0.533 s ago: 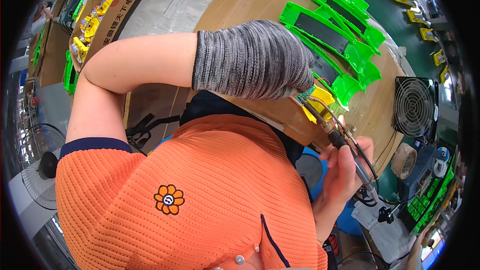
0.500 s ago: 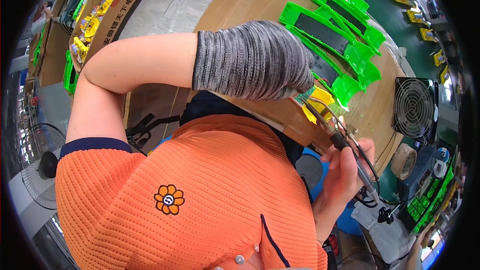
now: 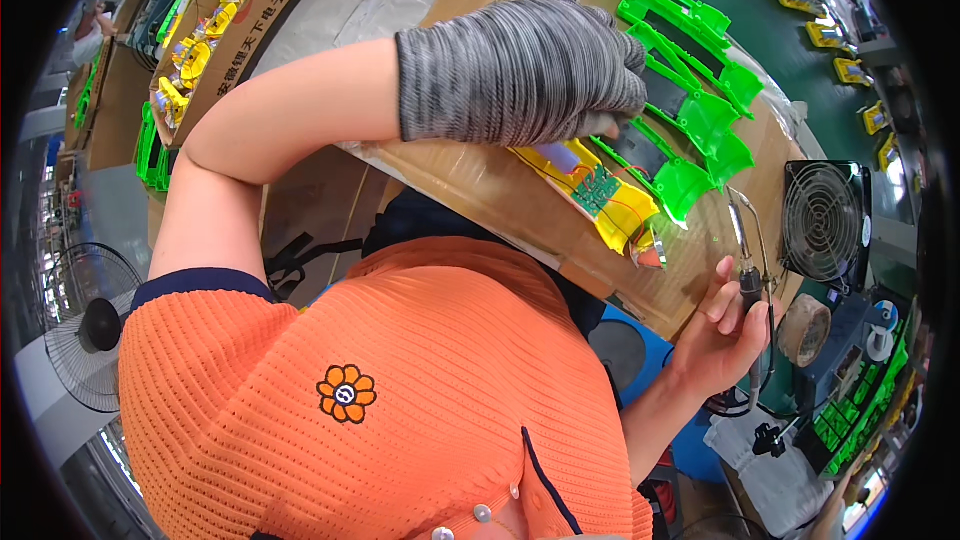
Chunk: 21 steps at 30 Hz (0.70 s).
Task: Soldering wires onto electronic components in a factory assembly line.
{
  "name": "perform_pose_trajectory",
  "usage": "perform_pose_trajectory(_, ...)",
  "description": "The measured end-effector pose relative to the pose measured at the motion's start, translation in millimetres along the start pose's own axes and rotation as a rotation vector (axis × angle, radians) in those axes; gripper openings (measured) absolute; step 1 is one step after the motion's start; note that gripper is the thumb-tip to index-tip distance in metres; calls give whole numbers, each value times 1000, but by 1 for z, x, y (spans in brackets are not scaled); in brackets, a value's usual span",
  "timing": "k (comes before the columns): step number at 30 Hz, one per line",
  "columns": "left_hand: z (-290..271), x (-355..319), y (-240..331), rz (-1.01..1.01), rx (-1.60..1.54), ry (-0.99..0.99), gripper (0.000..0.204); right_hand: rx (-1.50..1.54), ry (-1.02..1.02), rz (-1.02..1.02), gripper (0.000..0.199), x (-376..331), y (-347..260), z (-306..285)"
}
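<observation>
Right hand [image 3: 722, 340], fingers round a soldering iron [image 3: 749, 280], should hold its tip [image 3: 735, 207] clear while the left hand [image 3: 575, 65], grip unclear, steadies the yellow casing [image 3: 625, 215].

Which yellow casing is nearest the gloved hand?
The yellow casing on the cardboard, by the left hand; the others lie farther off, many in the carton.

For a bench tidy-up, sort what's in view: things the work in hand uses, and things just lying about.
In the work, apparently:
soldering iron in the right hand
yellow housing with green circuit board, by the gloved left hand
green shells, probably

Just about, seemingly:
square black fan
beige roll
</observation>
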<state>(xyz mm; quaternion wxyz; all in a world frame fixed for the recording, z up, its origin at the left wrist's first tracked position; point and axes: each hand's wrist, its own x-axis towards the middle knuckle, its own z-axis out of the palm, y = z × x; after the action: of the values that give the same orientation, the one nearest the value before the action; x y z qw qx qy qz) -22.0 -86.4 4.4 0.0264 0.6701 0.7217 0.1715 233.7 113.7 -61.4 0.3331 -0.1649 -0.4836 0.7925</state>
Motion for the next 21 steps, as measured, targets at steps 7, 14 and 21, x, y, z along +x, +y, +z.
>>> perform_pose_trajectory(7, 11, 16, 0, -51, 259, -254, 37, 62, 91, -41, 7, -4, -1, -2)
perform_pose_trajectory(14, -14, -15, 12, 107, 226, 17, 44, 174, 110, -57, 9, -4, 0, -4)
perform_pose_trajectory(21, 29, -66, 3, 184, -221, 34, 49, 273, 121, -39, 9, -6, 1, -6)
